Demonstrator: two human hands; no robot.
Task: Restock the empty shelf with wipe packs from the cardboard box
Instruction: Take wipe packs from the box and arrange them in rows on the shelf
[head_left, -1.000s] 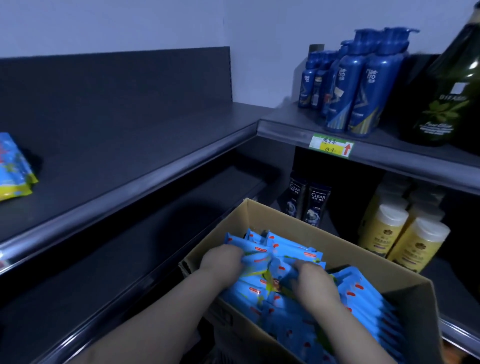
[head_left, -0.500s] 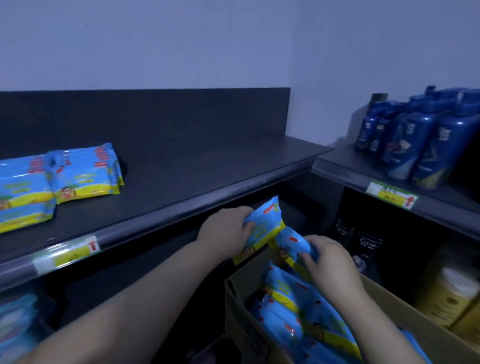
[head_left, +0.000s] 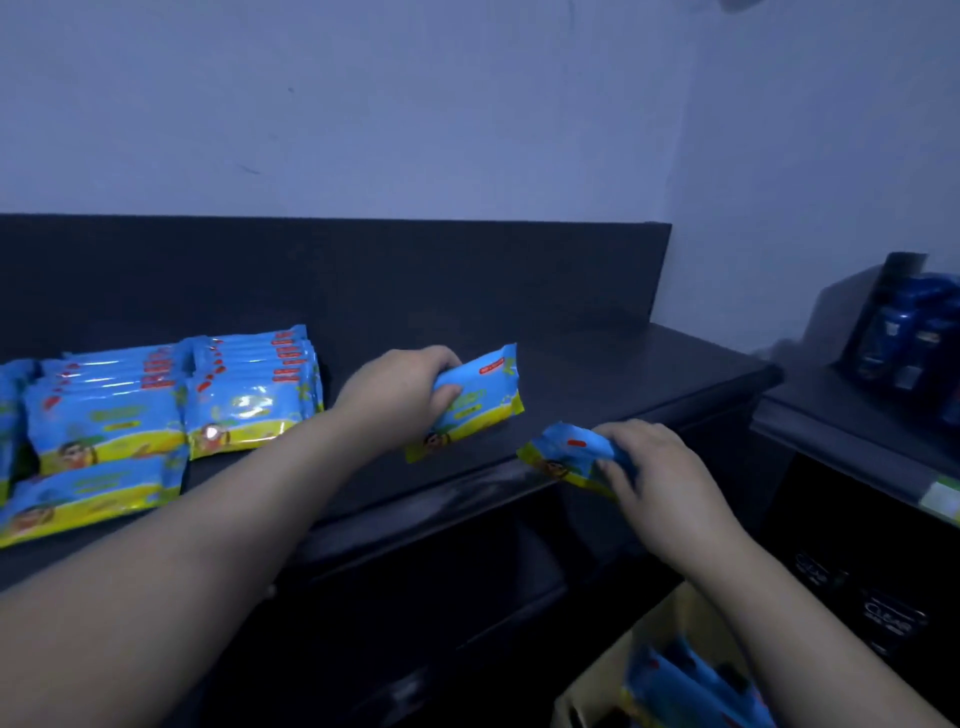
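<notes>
The left hand (head_left: 400, 395) grips a blue-and-yellow wipe pack (head_left: 480, 397) over the dark shelf (head_left: 597, 374), right of the stacked packs (head_left: 249, 395); the right hand (head_left: 662, 483) pinches a second pack (head_left: 563, 454) at the shelf's front edge. Pack print is blurred; only "CLEAR" reads on the lower-right bottles (head_left: 888, 618). Half a second ago both packs hung just above the cardboard box (head_left: 597, 691).
</notes>
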